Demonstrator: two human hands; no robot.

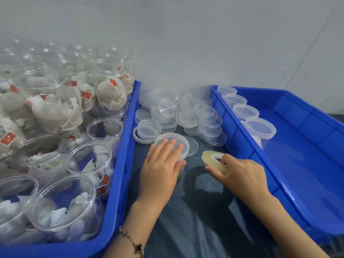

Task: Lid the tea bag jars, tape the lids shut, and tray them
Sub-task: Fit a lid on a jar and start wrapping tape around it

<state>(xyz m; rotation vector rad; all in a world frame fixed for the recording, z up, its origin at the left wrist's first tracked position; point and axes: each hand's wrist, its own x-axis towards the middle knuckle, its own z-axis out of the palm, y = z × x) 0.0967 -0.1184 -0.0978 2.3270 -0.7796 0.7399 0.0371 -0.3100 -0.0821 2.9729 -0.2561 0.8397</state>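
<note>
A clear jar with a clear lid stands on the dark table between two blue trays. My left hand lies flat on that lid, with fingers spread over its top and the thumb at its near side. My right hand grips a roll of clear tape just right of the jar. Several open jars of tea bags fill the left blue tray. A row of lidded jars stands along the left wall of the right blue tray.
A heap of loose clear lids lies on the table behind the jar, against the grey wall. A second tape roll lies by the left tray. A single flat lid rests right of the jar.
</note>
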